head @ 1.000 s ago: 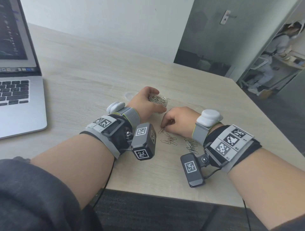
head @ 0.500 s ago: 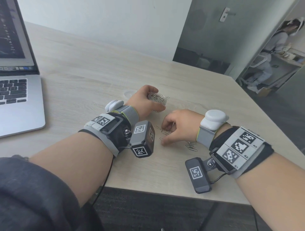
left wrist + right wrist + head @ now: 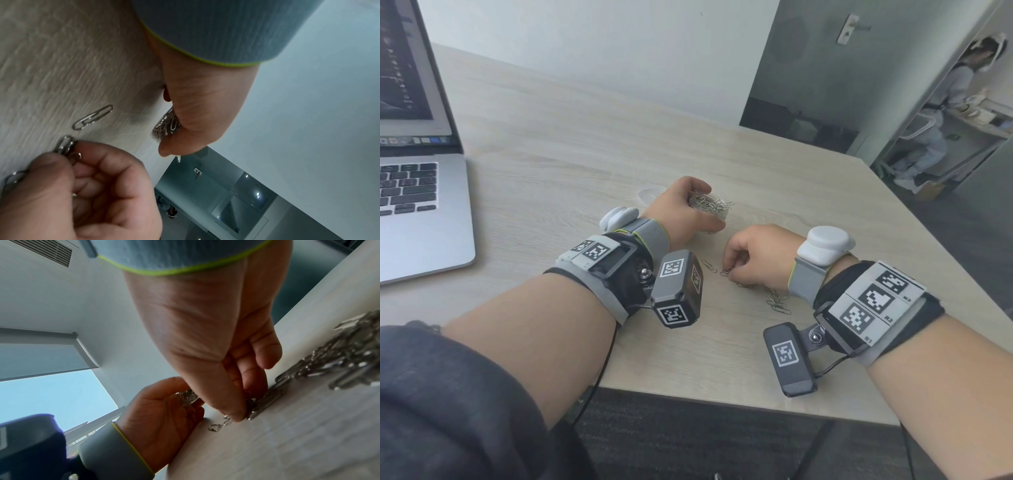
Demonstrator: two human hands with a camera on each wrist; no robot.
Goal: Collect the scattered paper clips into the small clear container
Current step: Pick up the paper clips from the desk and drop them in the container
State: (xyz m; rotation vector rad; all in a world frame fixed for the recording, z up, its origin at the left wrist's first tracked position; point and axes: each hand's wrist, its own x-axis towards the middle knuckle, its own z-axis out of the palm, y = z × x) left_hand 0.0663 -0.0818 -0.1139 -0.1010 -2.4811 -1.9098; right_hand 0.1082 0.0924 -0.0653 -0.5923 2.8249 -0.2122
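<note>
My left hand (image 3: 681, 212) grips the small clear container (image 3: 710, 209), packed with silver paper clips, just above the table; the same container (image 3: 166, 125) shows under the thumb in the left wrist view. My right hand (image 3: 753, 255) hovers low over the table to its right, thumb and forefinger pinching a few paper clips (image 3: 725, 272); those pinched clips (image 3: 65, 146) also appear in the left wrist view. One loose clip (image 3: 709, 266) lies to the left of them. A small heap of clips (image 3: 777, 301) lies by my right wrist, and the heap (image 3: 339, 363) looms close in the right wrist view.
An open laptop (image 3: 417, 205) sits at the table's far left. A clear round lid (image 3: 650, 195) lies just behind my left hand. The table's front edge (image 3: 722, 401) runs close below my wrists. A person stands in a doorway at the far right.
My right hand has drawn back toward me slightly and gathered clips between thumb and forefinger. Fewer loose clips lie in front of it. The left hand keeps holding the container in place.
</note>
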